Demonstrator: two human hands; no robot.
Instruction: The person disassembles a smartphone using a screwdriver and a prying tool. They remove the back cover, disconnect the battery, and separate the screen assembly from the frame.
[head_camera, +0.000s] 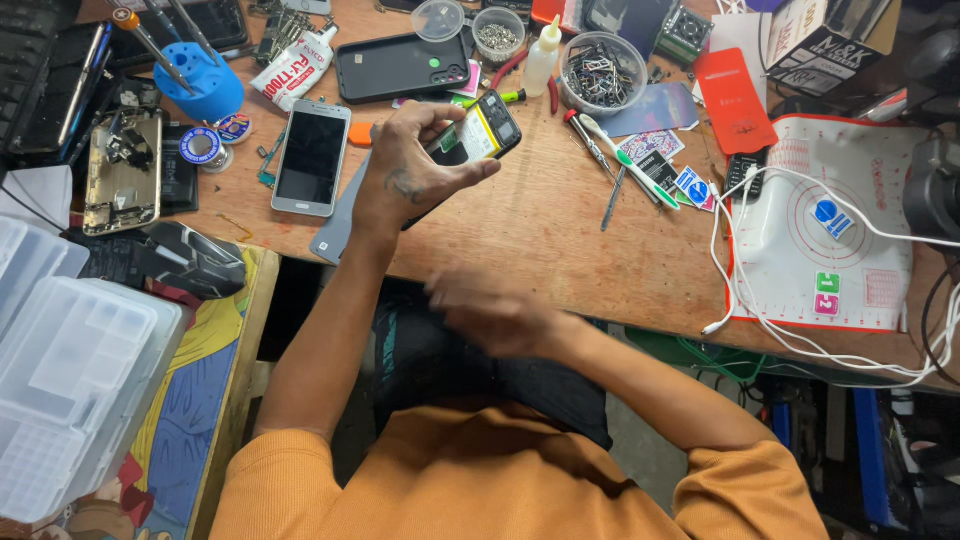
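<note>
So the left hand (405, 175) is holding an opened-up phone (470, 140) above the middle of the wooden bench (540, 230), fingers wrapped around its lower end, so that grip is closed on it. The phone is sitting tilted, back cover off, with the battery showing.

The right hand (490, 315) is hanging just off the near edge of the bench, over the lap, and it's blurry enough that I can't tell whether its grip is open or closed. It's not touching the phone.

Other stuff lying around: a silver phone (312, 157) is lying screen-up just left of the held one, a black phone case (402, 66) is sitting toward the far edge, and a clear bowl of small metal parts (602, 72) is further right along that edge. A white silicone mat (830, 240) with a white cable (745, 270) looping over it is taking up the right end. A blue tool holder (205, 85) is standing near the far left corner.
</note>
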